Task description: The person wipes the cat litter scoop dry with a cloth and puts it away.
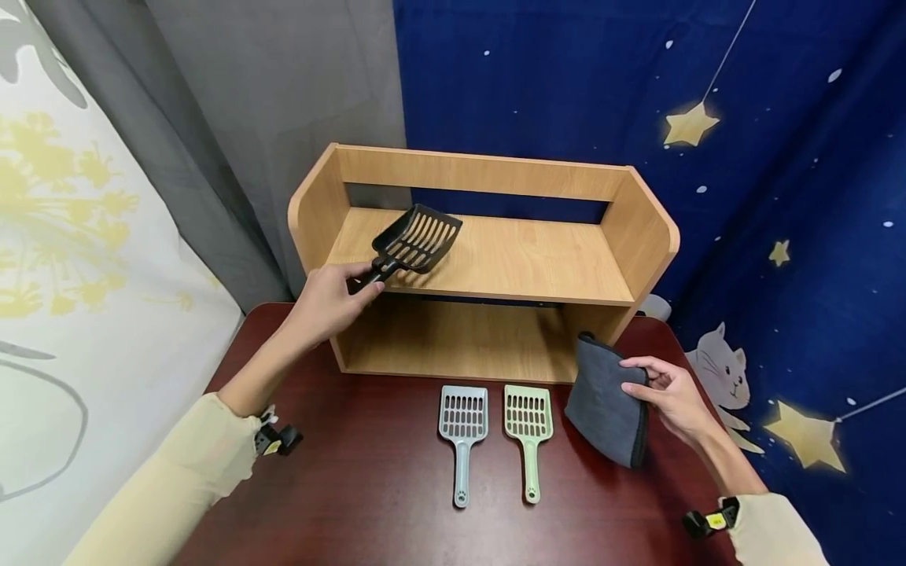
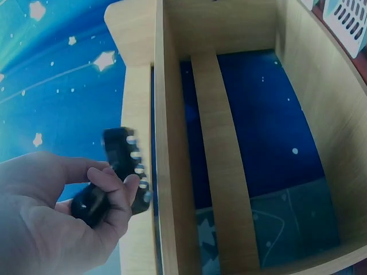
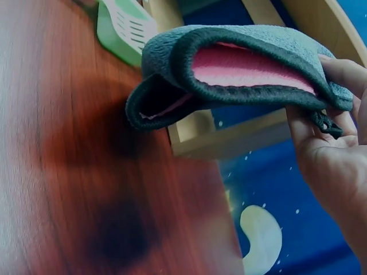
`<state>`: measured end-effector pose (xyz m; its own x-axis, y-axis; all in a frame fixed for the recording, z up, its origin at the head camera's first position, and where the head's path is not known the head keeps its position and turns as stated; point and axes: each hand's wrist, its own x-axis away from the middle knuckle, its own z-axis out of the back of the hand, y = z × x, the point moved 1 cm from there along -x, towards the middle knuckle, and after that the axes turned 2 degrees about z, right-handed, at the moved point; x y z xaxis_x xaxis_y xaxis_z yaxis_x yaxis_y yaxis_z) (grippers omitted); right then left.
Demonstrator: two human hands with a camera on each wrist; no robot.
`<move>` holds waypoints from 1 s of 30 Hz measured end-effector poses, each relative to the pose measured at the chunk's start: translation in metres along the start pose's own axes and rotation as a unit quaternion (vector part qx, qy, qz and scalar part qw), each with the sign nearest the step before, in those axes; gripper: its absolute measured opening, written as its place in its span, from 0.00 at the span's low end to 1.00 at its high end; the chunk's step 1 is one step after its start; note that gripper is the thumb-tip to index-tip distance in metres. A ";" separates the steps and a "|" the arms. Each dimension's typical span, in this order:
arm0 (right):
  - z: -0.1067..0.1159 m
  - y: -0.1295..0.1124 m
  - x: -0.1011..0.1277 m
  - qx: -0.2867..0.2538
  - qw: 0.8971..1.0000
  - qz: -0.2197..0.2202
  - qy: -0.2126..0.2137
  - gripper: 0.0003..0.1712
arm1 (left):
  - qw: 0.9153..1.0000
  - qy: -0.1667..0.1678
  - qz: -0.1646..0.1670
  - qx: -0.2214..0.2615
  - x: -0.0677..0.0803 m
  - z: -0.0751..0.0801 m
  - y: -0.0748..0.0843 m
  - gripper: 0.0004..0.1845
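Note:
My left hand (image 1: 331, 303) grips the handle of a black slotted litter scoop (image 1: 425, 240), its head over the left part of the upper shelf. In the left wrist view fingers and thumb wrap round that handle. My right hand (image 1: 668, 393) pinches a folded grey cloth (image 1: 605, 401) by its edge at the shelf's right front corner. Pink lining (image 3: 246, 66) shows inside the fold in the right wrist view. On the table in front of the shelf lie a light blue litter scoop (image 1: 462, 440) and a pale green litter scoop (image 1: 529, 436), side by side, handles toward me.
A two-tier wooden shelf (image 1: 488, 157) stands at the back of the dark red table (image 1: 368, 472), with raised sides and a back rail. Behind it hang a grey curtain (image 1: 283, 94) and a blue star-patterned curtain (image 1: 566, 79).

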<state>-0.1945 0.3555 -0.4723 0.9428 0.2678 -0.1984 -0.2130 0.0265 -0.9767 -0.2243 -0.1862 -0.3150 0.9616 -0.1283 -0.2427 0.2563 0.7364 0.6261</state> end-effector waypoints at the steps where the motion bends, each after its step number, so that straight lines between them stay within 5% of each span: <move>1: 0.002 0.002 0.000 -0.005 1.000 -0.007 -0.001 0.20 | 1.000 0.002 0.003 -0.002 -0.003 0.000 0.000 0.22; 22: 0.011 0.019 0.002 -0.004 0.999 -0.030 0.035 0.21 | 0.997 0.057 0.046 0.005 -0.045 -0.015 -0.008 0.26; 30: 0.012 0.021 0.005 0.005 0.998 -0.029 0.050 0.20 | 0.997 0.050 0.053 0.034 -0.058 -0.027 -0.001 0.27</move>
<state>-0.1976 0.3687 -0.4928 0.9745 0.1681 -0.1488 -0.1590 0.0489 -0.9861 -0.2833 -0.1612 -0.3211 0.9699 0.0160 -0.2428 0.1639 0.6950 0.7001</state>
